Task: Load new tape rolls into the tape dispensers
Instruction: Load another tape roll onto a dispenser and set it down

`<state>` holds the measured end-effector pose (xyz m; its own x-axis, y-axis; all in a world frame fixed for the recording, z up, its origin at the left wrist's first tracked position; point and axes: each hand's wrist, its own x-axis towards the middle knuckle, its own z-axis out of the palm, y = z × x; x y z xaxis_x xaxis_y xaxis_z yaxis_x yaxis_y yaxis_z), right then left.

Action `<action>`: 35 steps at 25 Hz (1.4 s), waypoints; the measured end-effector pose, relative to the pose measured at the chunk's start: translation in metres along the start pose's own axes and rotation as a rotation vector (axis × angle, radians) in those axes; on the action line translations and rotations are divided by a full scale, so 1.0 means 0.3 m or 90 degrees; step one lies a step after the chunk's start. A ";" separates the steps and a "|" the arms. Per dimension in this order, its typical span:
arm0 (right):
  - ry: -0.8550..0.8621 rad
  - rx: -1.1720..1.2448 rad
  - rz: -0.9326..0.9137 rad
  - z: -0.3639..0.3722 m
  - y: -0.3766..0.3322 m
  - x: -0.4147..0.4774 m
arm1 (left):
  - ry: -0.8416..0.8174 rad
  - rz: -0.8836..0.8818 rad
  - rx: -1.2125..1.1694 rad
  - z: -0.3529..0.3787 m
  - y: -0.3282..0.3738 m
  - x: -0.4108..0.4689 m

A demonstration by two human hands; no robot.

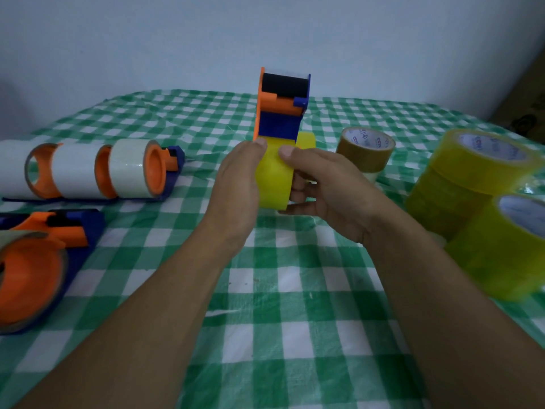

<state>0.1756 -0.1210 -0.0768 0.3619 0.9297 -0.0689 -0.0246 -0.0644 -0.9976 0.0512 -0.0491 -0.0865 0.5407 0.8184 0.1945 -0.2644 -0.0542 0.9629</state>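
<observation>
An orange and blue tape dispenser stands upright above the table's middle, black roller at the top, with a yellow tape roll in its lower part. My left hand grips the roll's left side, thumb on its top edge. My right hand holds the roll from the right, thumb on the tape face and fingers curled round the side. A second yellowish roll edge shows just behind the dispenser.
Loaded dispensers with clear tape lie at the left, another dispenser at the near left. A brown roll sits behind my right hand. Yellow rolls are stacked at the right, one more nearer. A green checked cloth covers the table.
</observation>
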 end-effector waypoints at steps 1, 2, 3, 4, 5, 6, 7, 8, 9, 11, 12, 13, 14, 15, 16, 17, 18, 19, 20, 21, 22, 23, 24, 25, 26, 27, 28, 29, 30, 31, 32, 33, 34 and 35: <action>-0.002 0.005 -0.025 -0.002 -0.001 -0.001 | 0.002 0.000 -0.003 0.001 -0.001 0.002; -0.003 0.005 -0.046 -0.007 0.000 -0.002 | 0.002 0.000 -0.013 0.006 -0.001 0.002; -0.006 0.001 -0.067 -0.008 0.001 0.001 | 0.006 -0.002 -0.019 0.009 0.000 0.001; -0.006 -0.005 -0.086 -0.009 0.004 0.004 | 0.012 -0.002 -0.024 0.007 -0.003 0.004; -0.007 -0.005 -0.102 -0.011 0.008 0.005 | 0.015 -0.003 -0.027 0.007 -0.001 0.003; -0.012 0.003 -0.113 -0.013 0.011 0.004 | 0.012 0.000 -0.026 0.005 -0.004 0.006; -0.013 0.011 -0.116 -0.015 0.012 0.003 | 0.001 0.005 -0.018 0.004 -0.004 0.005; -0.013 0.021 -0.103 -0.012 0.009 -0.002 | -0.009 0.013 -0.003 0.002 -0.006 0.004; -0.010 0.028 -0.077 -0.009 0.006 -0.005 | -0.015 0.022 0.013 0.002 -0.006 0.002; -0.007 0.010 -0.029 -0.004 0.002 -0.008 | -0.014 0.032 0.025 -0.001 -0.006 -0.001; -0.003 0.002 -0.025 -0.001 0.002 -0.008 | -0.012 0.032 0.023 0.000 -0.003 -0.004; -0.001 0.000 -0.034 0.001 0.003 -0.009 | -0.012 0.030 0.021 -0.001 -0.003 -0.003; 0.005 0.000 -0.054 0.002 0.005 -0.010 | -0.012 0.029 0.015 -0.003 -0.005 -0.001; 0.012 0.000 -0.079 0.001 0.006 -0.010 | -0.013 0.028 0.004 -0.003 -0.006 0.001; 0.020 0.003 -0.103 0.002 0.004 -0.010 | -0.013 0.025 -0.009 -0.005 -0.008 0.004; 0.026 0.008 -0.124 0.001 0.006 -0.007 | -0.015 0.021 -0.021 -0.005 -0.008 0.005; 0.028 0.011 -0.138 0.000 0.008 -0.005 | -0.018 0.017 -0.028 -0.005 -0.008 0.004; 0.026 0.011 -0.152 -0.001 0.009 -0.003 | -0.024 0.015 -0.035 -0.004 -0.006 0.003; 0.021 0.009 -0.167 -0.001 0.009 -0.004 | -0.027 0.017 -0.038 -0.004 -0.004 0.002; 0.013 0.005 -0.180 -0.002 0.013 -0.004 | -0.030 0.021 -0.040 -0.003 -0.001 0.000; 0.007 -0.001 -0.189 -0.003 0.014 -0.006 | -0.031 0.025 -0.036 -0.002 0.002 -0.003; 0.005 -0.007 -0.197 -0.005 0.016 -0.006 | -0.033 0.030 -0.029 -0.003 0.004 -0.004; 0.006 -0.017 -0.206 -0.004 0.016 -0.008 | -0.035 0.036 -0.020 -0.002 0.006 -0.008; 0.014 -0.030 -0.218 -0.001 0.014 -0.010 | -0.039 0.042 -0.008 -0.001 0.007 -0.011; 0.031 -0.043 -0.231 0.002 0.011 -0.012 | -0.045 0.047 0.003 0.001 0.009 -0.014; 0.056 -0.062 -0.246 0.006 0.006 -0.016 | -0.053 0.053 0.010 0.003 0.009 -0.017; 0.086 -0.088 -0.264 0.010 0.000 -0.021 | -0.058 0.059 0.011 0.003 0.010 -0.019; 0.113 -0.115 -0.285 0.012 -0.005 -0.023 | -0.060 0.064 0.008 0.004 0.012 -0.019; 0.133 -0.138 -0.309 0.014 -0.010 -0.025 | -0.060 0.066 0.005 0.004 0.012 -0.018; 0.146 -0.157 -0.334 0.013 -0.013 -0.023 | -0.061 0.064 0.001 0.005 0.013 -0.017; 0.153 -0.175 -0.355 0.013 -0.015 -0.021 | -0.061 0.059 0.001 0.005 0.013 -0.016; 0.157 -0.197 -0.372 0.009 -0.014 -0.014 | -0.062 0.052 0.003 0.006 0.013 -0.016; 0.156 -0.223 -0.385 0.008 -0.012 -0.008 | -0.061 0.045 0.006 0.007 0.013 -0.017; 0.151 -0.253 -0.392 0.005 -0.008 -0.001 | -0.058 0.037 0.008 0.007 0.011 -0.018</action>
<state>0.1742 -0.1207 -0.0745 0.3927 0.7403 0.5456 0.5665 0.2726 -0.7777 0.0493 -0.0549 -0.0841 0.5952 0.7582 0.2660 -0.2880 -0.1077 0.9515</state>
